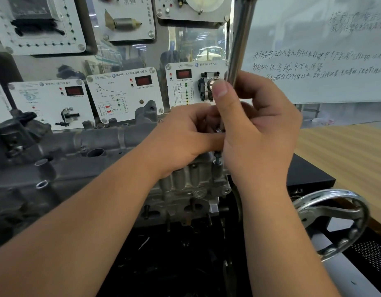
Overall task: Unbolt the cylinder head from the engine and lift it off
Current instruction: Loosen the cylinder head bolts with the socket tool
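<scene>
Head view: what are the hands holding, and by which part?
The right hand grips the wrench at the lower end of its shiny shaft. The left hand pinches near its tip, above the bolt.

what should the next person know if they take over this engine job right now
Right hand: grips the lower end of the long chrome wrench, which stands nearly upright over the engine's right end.
Left hand: fingers curled at the wrench's lower end, steadying it; exactly what they pinch is hidden.
Below the hands, a dark bolt sticks up from a boss on the cylinder head.
Done: this bolt looks partly backed out; other bolts cannot be judged.
Left: finish this bolt, check the rest, then lift the cylinder head, which sits on the engine.
Note the chrome handwheel at the right.
</scene>
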Available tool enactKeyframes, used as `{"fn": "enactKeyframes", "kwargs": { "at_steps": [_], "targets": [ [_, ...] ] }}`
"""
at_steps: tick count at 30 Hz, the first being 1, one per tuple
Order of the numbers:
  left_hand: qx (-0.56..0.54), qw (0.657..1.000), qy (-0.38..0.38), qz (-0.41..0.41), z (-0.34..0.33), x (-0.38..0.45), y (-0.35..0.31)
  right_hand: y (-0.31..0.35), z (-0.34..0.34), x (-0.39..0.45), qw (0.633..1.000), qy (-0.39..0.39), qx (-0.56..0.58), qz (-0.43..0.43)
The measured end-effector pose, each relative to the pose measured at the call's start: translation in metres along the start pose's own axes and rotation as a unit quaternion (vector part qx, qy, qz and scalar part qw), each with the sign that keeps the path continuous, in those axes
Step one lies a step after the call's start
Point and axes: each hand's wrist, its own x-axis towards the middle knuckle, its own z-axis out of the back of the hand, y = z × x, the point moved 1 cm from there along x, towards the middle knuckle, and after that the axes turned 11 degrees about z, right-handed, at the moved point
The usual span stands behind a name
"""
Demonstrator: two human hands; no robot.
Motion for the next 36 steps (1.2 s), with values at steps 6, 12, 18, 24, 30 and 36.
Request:
{"fn": "enactKeyframes", "kwargs": {
  "at_steps": [6,12,18,24,30,36],
  "targets": [
    [-0.071,0.996,0.055,0.014,0.004,-0.002,0.005,-0.003,0.006,0.002,1.0,-0.007,0.019,-0.015],
    [-0.026,0.999,0.021,-0.005,0.0,-0.002,0.0,-0.003,0.002,0.002,0.999,0.028,0.023,0.0],
    [-0.019,1.0,0.01,-0.019,0.001,-0.002,0.003,-0.003,0.0,-0.002,1.0,-0.016,-0.013,-0.002],
    [-0.067,0.996,0.053,0.003,0.002,-0.002,0.003,-0.004,0.004,0.002,1.0,-0.005,-0.003,-0.009],
    [0.005,1.0,0.008,-0.025,0.002,-0.002,0.0,0.001,0.0,0.001,0.999,0.05,-0.011,0.019],
    [-0.014,0.999,0.017,-0.027,0.002,-0.002,0.001,0.002,-0.001,-0.001,0.999,0.011,-0.037,0.029]
  ]
}}
